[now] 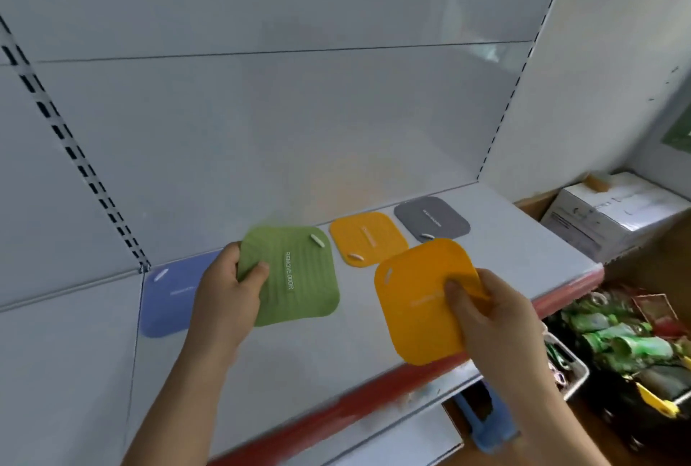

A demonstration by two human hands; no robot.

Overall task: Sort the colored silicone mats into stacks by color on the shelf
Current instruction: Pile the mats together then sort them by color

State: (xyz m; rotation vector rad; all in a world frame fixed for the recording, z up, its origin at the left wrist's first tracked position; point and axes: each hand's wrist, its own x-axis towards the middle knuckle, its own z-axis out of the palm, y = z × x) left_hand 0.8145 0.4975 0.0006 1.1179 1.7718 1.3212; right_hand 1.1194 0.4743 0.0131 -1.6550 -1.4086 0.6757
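The left hand (pixel 224 289) gripped the green mat (pixel 295 274) at its left edge, thumb curled over the top face and fingers beneath. The mat bore a white strip reading "REMOVE ODOR" and sat near the middle of the grey shelf (pixel 329 349), its left edge lifted in the hand and overlapping the blue mat (pixel 170 297), which lay flat at the shelf's left end. The right hand (pixel 482 312) pinched the near orange mat (pixel 418 304) at its right edge, thumb on top; whether that mat touched the shelf surface could not be determined. A second orange mat (pixel 368 239) lay flat toward the back of the shelf, just beyond the held one, with the grey mat (pixel 432 218) beside it to the right, apart from it. A red strip (pixel 336 413) ran along the shelf's front edge. A white carton (pixel 613 215) stood off the shelf's right end, and mixed goods (pixel 617 338) filled the level below.
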